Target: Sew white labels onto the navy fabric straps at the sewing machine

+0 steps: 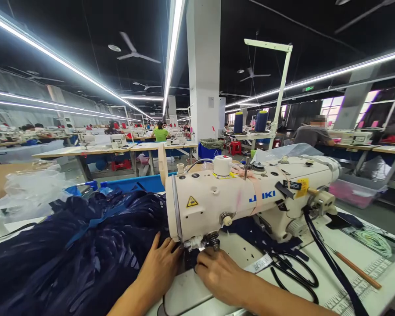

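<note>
A cream sewing machine (224, 197) stands across the middle of the worktable. My left hand (161, 261) lies palm down just left of the needle area, its fingers apart near dark blue fabric. To the right of the needle, my right hand (219, 272) has its fingers curled together under the machine head; what they hold, if anything, is hidden. Between both hands a small piece of dark fabric (191, 259) shows below the needle area. A large heap of dark blue fabric strips (95, 250) fills the left side, next to my left hand.
Black-handled scissors (311, 274) and a white label (262, 263) lie right of my right hand. Farther right are an orange-handled tool (358, 270), a hanging dark strap (335, 267) and pale cord (371, 242). Thread cones (261, 121) stand behind. Other people sit at distant tables.
</note>
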`<state>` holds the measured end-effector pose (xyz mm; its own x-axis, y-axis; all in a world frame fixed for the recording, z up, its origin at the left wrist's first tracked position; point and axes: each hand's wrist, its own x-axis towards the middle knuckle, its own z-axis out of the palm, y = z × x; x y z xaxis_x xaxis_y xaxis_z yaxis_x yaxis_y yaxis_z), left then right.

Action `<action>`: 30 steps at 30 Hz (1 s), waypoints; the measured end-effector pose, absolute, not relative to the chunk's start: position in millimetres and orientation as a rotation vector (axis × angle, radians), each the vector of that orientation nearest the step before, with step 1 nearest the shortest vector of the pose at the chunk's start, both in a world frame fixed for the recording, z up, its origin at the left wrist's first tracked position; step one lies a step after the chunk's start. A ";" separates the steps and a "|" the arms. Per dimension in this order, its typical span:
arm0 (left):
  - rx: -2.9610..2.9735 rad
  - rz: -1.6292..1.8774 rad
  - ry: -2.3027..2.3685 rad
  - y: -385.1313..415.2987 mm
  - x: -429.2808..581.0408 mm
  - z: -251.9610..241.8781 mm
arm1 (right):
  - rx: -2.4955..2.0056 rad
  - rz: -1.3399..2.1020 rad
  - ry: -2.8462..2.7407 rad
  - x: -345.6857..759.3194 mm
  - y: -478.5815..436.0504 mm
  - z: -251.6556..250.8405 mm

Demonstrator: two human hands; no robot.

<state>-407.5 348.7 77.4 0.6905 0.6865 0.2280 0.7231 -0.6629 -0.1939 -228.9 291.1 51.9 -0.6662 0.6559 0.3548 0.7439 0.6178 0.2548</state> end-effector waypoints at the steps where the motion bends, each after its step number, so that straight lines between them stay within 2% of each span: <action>1: -2.626 -0.219 -1.094 350.4 -407.5 77.4 | -1.157 -0.580 -2.622 -229.5 291.4 52.3; 7: -2.595 -0.289 -0.991 357.1 -407.0 76.4 | -1.233 -0.554 -2.632 -232.7 291.9 53.4; 21: -2.593 -0.227 -1.078 349.6 -404.6 83.1 | -1.288 -0.361 -2.640 -217.4 300.2 59.7; 30: -2.556 -0.079 -1.180 345.4 -400.6 84.4 | -1.365 -0.228 -2.618 -197.4 300.1 75.9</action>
<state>-400.6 345.4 84.4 0.6567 0.7315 0.1834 0.7494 -0.6056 -0.2676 -197.4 300.1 75.9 -0.5622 0.7946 0.2292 0.8222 0.5668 0.0521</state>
